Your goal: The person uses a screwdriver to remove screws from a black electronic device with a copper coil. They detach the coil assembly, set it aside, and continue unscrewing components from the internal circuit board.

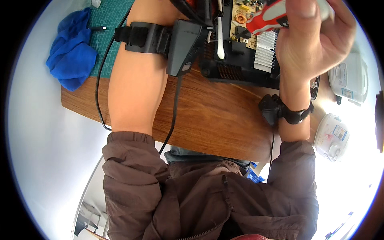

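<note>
My right hand (306, 44) is closed around a tool with a red and pale grey handle (266, 20); its far end is out of the picture, so I cannot make out its exact kind. The hand hovers over an opened black appliance housing (240, 72). Inside that lie a circuit board (236, 8) with a copper-wound coil (241, 18) and a finned silver heat sink (265, 50). A white-sleeved wire (220, 40) sticks out beside the board. My left forearm reaches past the top edge near the housing's left side, and the left hand is beyond the frame.
Blue cloth (74, 52) lies on a green cutting mat (106, 44) at the far left, near a black pen-like item (98, 28). Clear plastic containers (350, 78) stand on the right. Black cables run from the devices strapped to my wrists across the wooden table (216, 116).
</note>
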Action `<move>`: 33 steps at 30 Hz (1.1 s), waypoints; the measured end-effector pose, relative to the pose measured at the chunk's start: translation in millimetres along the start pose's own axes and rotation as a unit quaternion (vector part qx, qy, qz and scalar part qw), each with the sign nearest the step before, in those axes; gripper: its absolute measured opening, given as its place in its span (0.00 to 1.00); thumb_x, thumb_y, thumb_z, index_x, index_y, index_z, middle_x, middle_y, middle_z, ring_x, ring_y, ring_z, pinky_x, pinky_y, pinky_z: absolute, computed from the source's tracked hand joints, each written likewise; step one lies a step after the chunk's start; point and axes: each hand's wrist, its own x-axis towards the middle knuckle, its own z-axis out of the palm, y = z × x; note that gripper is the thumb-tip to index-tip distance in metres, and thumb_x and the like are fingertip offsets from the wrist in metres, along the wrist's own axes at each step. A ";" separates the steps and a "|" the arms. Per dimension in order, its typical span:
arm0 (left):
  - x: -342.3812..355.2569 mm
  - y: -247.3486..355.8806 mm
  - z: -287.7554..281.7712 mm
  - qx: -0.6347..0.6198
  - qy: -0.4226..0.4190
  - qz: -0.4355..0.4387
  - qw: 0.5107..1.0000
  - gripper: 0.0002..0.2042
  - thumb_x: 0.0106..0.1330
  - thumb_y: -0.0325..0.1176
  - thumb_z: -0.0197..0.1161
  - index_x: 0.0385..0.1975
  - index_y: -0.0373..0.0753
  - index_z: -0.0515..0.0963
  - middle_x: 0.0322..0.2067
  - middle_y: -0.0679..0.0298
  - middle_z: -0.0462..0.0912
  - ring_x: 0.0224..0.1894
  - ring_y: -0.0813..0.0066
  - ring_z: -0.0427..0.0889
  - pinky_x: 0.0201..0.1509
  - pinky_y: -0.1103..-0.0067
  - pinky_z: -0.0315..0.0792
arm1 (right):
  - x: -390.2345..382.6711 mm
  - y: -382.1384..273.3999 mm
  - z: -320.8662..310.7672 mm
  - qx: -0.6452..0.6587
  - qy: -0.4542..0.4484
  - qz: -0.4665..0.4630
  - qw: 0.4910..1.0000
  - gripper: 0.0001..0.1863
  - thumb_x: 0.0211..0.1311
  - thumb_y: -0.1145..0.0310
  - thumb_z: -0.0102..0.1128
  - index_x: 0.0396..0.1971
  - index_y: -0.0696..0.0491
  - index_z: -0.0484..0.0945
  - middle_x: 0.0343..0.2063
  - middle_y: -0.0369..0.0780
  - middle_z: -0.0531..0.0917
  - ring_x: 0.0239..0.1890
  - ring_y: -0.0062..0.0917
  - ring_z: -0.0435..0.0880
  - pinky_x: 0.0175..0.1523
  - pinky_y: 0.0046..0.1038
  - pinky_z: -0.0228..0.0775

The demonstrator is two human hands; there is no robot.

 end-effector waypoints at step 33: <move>-4.3 3.5 45.1 0.110 -0.075 -0.037 0.990 0.06 0.68 0.31 0.64 0.32 0.36 0.76 0.29 0.62 0.74 0.30 0.71 0.74 0.36 0.78 0.74 | 20.1 -1.5 -69.6 -0.074 -0.174 -0.050 0.981 0.14 0.70 0.76 0.63 0.53 0.60 0.80 0.48 0.42 0.85 0.50 0.19 0.80 0.58 0.26 0.74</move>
